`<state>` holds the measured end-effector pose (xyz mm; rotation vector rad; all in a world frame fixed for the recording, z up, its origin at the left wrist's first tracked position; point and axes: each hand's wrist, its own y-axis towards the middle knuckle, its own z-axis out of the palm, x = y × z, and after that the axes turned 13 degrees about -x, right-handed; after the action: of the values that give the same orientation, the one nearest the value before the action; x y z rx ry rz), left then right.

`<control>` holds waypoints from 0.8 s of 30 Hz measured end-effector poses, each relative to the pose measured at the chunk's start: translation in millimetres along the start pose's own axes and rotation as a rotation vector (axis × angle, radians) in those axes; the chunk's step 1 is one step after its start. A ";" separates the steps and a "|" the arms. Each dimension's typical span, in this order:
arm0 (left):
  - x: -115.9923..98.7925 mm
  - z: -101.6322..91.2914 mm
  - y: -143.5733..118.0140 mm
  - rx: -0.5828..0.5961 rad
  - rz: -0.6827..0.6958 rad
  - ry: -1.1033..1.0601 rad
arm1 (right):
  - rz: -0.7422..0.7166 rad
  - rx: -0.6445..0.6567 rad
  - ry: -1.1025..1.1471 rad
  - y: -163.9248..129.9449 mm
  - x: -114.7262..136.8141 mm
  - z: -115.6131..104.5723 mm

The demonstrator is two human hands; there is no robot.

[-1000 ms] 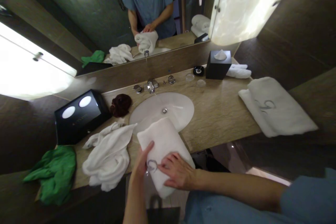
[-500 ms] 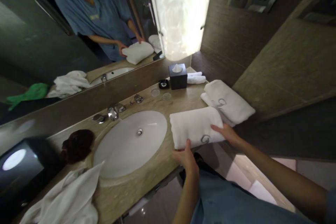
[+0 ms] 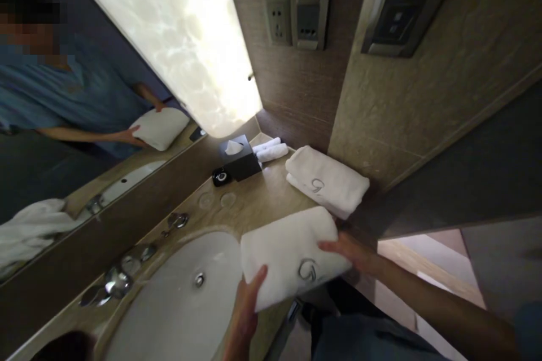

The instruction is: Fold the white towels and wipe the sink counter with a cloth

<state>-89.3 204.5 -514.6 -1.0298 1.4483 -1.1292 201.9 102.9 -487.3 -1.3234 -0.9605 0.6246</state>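
Observation:
A folded white towel (image 3: 283,251) with a grey stitched emblem is held between both my hands, over the counter's front edge beside the sink. My left hand (image 3: 249,299) grips its near left corner, thumb on top. My right hand (image 3: 349,251) has hold of the right end, fingers partly hidden beneath the cloth. Just beyond it, a second folded white towel (image 3: 328,177) with the same emblem lies on the counter against the wall.
The oval sink (image 3: 169,304) and its chrome tap (image 3: 116,282) are at the left. Along the back stand a black tissue box (image 3: 241,161), a small black dish (image 3: 221,176) and rolled white cloths (image 3: 272,152). A lit panel (image 3: 190,39) hangs above; wall sockets (image 3: 296,20) sit to its right.
My view has swung right and closer to the corner. The held towel has come up off the counter, tilted, with both hands still on it. The second towel has stayed put.

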 end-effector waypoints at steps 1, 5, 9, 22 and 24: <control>-28.0 6.0 -6.5 0.033 -0.022 0.097 | 0.008 -0.025 0.075 -20.5 7.1 -3.4; -182.5 97.9 -6.0 0.249 0.509 0.296 | -0.244 -0.522 0.326 -67.2 56.4 -17.4; -272.5 226.1 50.1 0.538 0.743 0.406 | -0.461 -0.690 0.562 -27.5 93.2 -29.7; -194.3 243.8 183.9 0.522 0.206 0.528 | -0.251 -0.497 0.394 77.3 53.3 -84.4; -176.2 240.1 165.4 0.440 0.175 0.496 | -0.280 -0.478 0.497 76.7 49.5 -93.5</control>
<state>166.4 376.5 -660.0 -0.3187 1.5290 -1.5524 317.3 110.0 -548.4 -1.6198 -0.8811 -0.1664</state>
